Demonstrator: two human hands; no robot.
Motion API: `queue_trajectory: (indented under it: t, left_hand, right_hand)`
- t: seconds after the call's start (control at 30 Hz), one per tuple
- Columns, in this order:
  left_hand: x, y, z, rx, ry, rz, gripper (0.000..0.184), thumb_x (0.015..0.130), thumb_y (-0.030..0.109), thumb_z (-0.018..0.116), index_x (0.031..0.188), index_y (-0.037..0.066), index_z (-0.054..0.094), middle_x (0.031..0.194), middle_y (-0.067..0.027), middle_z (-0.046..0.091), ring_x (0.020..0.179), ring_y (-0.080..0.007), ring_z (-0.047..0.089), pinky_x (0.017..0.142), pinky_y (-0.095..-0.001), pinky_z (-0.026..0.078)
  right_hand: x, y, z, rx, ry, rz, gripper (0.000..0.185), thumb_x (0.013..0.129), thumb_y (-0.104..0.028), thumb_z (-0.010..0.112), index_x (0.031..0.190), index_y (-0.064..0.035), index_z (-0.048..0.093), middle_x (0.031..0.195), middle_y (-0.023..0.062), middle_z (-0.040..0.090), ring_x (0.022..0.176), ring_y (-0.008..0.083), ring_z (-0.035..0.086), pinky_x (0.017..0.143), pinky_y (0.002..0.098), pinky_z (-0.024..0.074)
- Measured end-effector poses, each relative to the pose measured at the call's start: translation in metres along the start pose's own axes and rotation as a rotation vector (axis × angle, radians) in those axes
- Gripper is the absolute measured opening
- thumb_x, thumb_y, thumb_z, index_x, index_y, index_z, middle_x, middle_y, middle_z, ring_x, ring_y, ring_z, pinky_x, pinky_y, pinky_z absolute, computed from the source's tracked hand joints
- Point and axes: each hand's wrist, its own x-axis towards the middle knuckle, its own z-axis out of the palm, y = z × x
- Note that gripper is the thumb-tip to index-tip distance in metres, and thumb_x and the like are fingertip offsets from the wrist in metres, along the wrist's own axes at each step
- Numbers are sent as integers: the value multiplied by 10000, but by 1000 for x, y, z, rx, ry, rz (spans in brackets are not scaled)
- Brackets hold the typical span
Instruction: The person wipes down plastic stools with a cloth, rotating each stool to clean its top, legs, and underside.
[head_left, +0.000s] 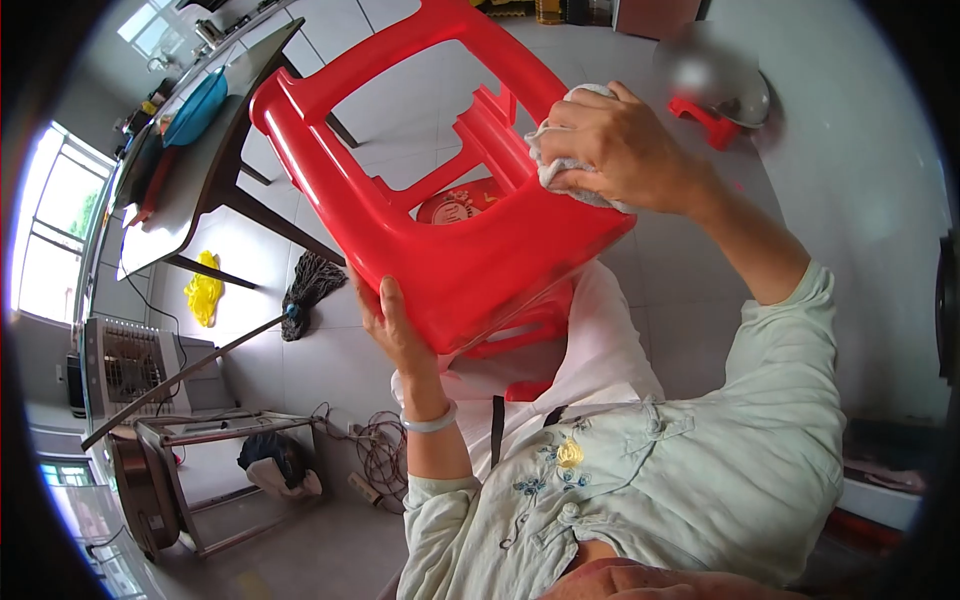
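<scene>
A red plastic stool [480,270] is tilted in front of my body, its legs pointing up and away from me. My left hand [395,320] grips the lower left edge of its seat, thumb on the near face. On the upper right side, my right hand [635,145] is closed around a bunched whitish cloth [560,165] pressed against a stool leg. Through the frame's opening shows a red item with pale lettering [455,205]; its kind is unclear. More red plastic [530,335] is partly visible between my legs, beneath the stool.
A table [225,120] with a blue basin [197,108] stands at left. On the floor are a mop [310,290], a yellow bag [204,290] and tangled cable [378,450]. A metal-framed stool [190,480] lies lower left; a red stool [705,122] stands upper right.
</scene>
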Motion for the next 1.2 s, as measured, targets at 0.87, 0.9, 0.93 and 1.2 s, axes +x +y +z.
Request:
queue_trajectory:
  t: [0.87, 0.9, 0.93, 1.2]
  left_hand:
    - [-3, 3, 4, 76, -32, 85, 678, 934, 286, 628, 1465, -4, 321, 1406, -131, 453, 1219, -201, 481, 1014, -317, 398]
    - [-3, 5, 5, 71, -33, 67, 684, 933, 295, 631, 1464, -4, 322, 1405, -133, 455, 1219, -201, 481, 1012, -316, 400]
    - [-3, 4, 5, 63, -40, 71, 684, 933, 295, 631, 1464, -4, 322, 1405, -133, 455, 1219, -201, 481, 1012, -316, 400]
    - [-1, 5, 5, 74, -28, 48, 669, 937, 290, 613, 1464, -4, 324, 1397, -144, 459, 1214, -220, 490, 1020, -348, 412]
  right_hand:
    - [-1, -38, 3, -18, 52, -17, 311, 742, -222, 772, 1018, -186, 634, 1133, 12, 595, 1134, 225, 548, 930, 463, 412]
    - [-5, -27, 3, -13, 18, -8, 303, 737, -191, 773, 999, -180, 620, 1166, 14, 574, 1142, 241, 537, 912, 467, 418]
    - [-7, -14, 5, -23, 21, -5, 303, 737, -191, 773, 999, -180, 620, 1166, 14, 574, 1142, 241, 537, 912, 467, 418]
    - [44, 81, 36, 160, -17, 70, 236, 739, -152, 730, 945, -159, 614, 1084, 23, 591, 1103, 252, 550, 917, 424, 437]
